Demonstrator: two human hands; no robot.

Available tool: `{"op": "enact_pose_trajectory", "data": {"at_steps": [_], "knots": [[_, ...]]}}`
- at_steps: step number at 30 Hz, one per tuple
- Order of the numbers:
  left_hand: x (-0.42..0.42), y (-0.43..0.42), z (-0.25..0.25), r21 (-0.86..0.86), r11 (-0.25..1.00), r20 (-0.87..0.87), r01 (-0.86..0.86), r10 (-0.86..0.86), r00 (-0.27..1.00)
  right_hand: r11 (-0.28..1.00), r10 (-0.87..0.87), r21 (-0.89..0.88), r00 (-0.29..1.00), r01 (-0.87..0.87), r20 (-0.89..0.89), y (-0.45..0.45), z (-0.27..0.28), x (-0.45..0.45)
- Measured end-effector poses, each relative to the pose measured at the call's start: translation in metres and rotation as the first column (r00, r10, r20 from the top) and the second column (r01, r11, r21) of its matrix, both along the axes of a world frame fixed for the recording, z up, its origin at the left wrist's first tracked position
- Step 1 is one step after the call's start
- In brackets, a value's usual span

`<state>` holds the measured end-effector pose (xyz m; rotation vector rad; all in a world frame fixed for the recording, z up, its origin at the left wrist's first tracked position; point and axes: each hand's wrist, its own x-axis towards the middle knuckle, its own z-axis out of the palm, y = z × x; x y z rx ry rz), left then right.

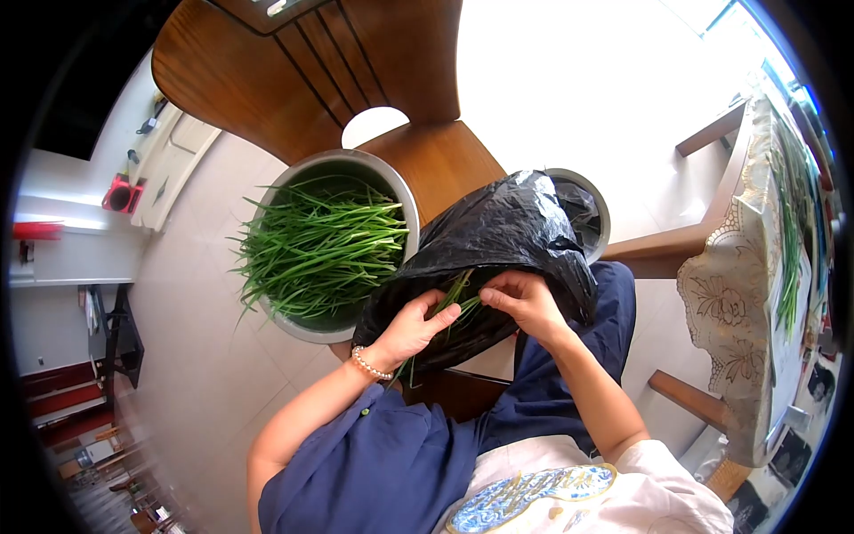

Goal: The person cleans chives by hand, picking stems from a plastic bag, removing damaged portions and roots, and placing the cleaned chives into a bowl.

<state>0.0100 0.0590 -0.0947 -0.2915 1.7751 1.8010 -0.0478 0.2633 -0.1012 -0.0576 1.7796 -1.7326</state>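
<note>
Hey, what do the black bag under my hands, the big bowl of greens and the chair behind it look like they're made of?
Black bag: thin, glossy plastic, judging by its crinkles and bright highlights.
Big bowl: probably metal, perhaps stainless steel; its rim is silvery grey.
Chair: seemingly varnished wood, brown with visible grain and a soft sheen.

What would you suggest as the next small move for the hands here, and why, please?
Probably a gentle pull with the right hand while the left hand steadies: both hold the green stalks at the open mouth of the black bag, which could catch anything loose.
</note>
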Motion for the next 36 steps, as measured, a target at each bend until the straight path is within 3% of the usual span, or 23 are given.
{"op": "enact_pose_trajectory", "data": {"at_steps": [2, 6, 9, 11, 15, 17, 20, 21, 22, 24, 26, 27, 28, 30, 31, 32, 35, 36], "knots": [[0.000, 0.000, 0.001, 0.008, 1.000, -0.048, 0.001, -0.001, 0.999, 0.997, 0.071, -0.036, 0.997, -0.071, -0.024, -0.003, -0.001, -0.001], [0.001, -0.001, -0.002, -0.026, 0.999, -0.074, 0.034, -0.036, 0.997, 0.995, 0.008, -0.100, 0.998, -0.013, -0.058, -0.011, 0.000, 0.001], [0.001, -0.001, -0.003, 0.079, 0.997, -0.084, 0.003, 0.004, 0.996, 0.994, -0.088, -0.074, 0.987, 0.078, -0.134, -0.013, 0.012, 0.002], [0.001, -0.001, -0.004, 0.043, 0.999, -0.078, 0.030, -0.027, 0.997, 1.000, 0.016, 0.022, 0.995, -0.013, -0.097, -0.012, 0.022, 0.001], [0.003, 0.001, -0.006, -0.028, 0.999, -0.120, 0.031, -0.034, 0.992, 0.999, 0.033, 0.026, 0.994, -0.030, -0.107, -0.013, 0.008, 0.002], [0.003, 0.001, -0.002, -0.215, 0.975, -0.200, 0.056, -0.100, 0.975, 0.999, -0.024, 0.040, 0.992, 0.029, -0.121, -0.014, 0.013, 0.002], [0.003, -0.001, -0.005, -0.237, 0.969, -0.170, 0.071, -0.113, 0.979, 0.986, -0.166, -0.002, 0.986, 0.166, 0.006, -0.011, -0.005, 0.002], [0.003, -0.001, -0.006, -0.237, 0.969, -0.169, 0.072, -0.115, 0.979, 0.971, -0.239, 0.003, 0.970, 0.240, -0.041, -0.009, -0.009, 0.002], [0.004, -0.002, -0.008, -0.239, 0.968, -0.173, 0.074, -0.118, 0.978, 0.953, -0.299, 0.042, 0.954, 0.300, -0.021, -0.007, -0.016, 0.002], [0.005, -0.002, -0.010, -0.241, 0.968, -0.177, 0.076, -0.121, 0.977, 0.874, -0.443, 0.128, 0.877, 0.469, -0.187, -0.003, -0.025, 0.001], [0.005, -0.002, -0.011, -0.193, 0.979, -0.119, 0.073, -0.097, 0.988, 0.850, -0.383, 0.350, 0.918, 0.394, -0.104, 0.012, -0.036, -0.007], [0.005, -0.002, -0.012, -0.193, 0.978, -0.119, 0.075, -0.099, 0.988, 0.846, -0.331, 0.385, 0.930, 0.368, -0.162, 0.022, -0.067, -0.008], [0.006, -0.003, -0.014, -0.145, 0.986, -0.099, 0.077, -0.092, 0.991, 0.846, -0.332, 0.385, 0.929, 0.369, -0.162, 0.019, -0.057, -0.008], [0.007, -0.003, -0.016, -0.095, 0.992, -0.075, 0.081, -0.088, 0.993, 0.884, -0.232, 0.375, 0.958, 0.279, -0.168, 0.010, -0.026, -0.005], [0.007, -0.002, -0.017, -0.087, 0.991, -0.082, 0.106, -0.113, 0.990, 0.947, -0.205, 0.225, 0.970, 0.230, -0.130, 0.008, -0.024, -0.004], [0.006, -0.002, -0.017, -0.081, 0.988, -0.092, 0.130, -0.137, 0.986, 0.946, -0.207, 0.225, 0.969, 0.233, -0.131, 0.006, -0.021, -0.003], [0.006, 0.000, -0.011, -0.081, 0.981, -0.087, 0.176, -0.182, 0.979, 0.984, -0.081, -0.161, 0.996, 0.076, -0.022, -0.004, -0.003, 0.000], [0.006, 0.000, -0.012, -0.082, 0.981, -0.086, 0.176, -0.183, 0.979, 0.984, -0.082, -0.161, 0.996, 0.077, -0.022, -0.004, -0.006, 0.001]]}}
